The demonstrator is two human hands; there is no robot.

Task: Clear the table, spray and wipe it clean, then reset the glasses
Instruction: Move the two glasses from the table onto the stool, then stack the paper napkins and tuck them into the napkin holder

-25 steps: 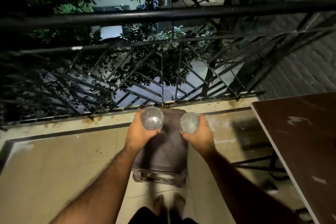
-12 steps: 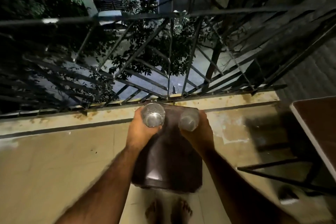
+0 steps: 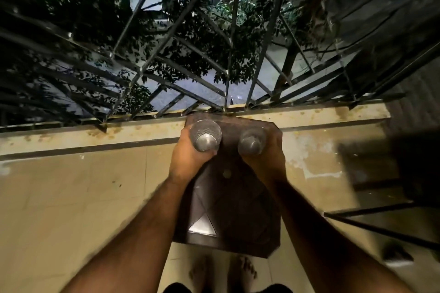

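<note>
Dim night scene, warm overhead glow, motion blur, heavy wide-angle edge distortion.

You hold two clear glasses: the one at eleven o'clock [image 3: 206, 135] carries a dimpled, pebbled texture, the one at one o'clock [image 3: 252, 141] looks plain and blurred. The stool [image 3: 229, 200] below you is dark brown with a diamond-line pattern. The floor tiles [image 3: 71, 200] are tan-beige, the ledge [image 3: 71, 135] cream with rusty-brown spots, the railing [image 3: 166, 74] black, the leaves [image 3: 214, 38] dark green.
</note>
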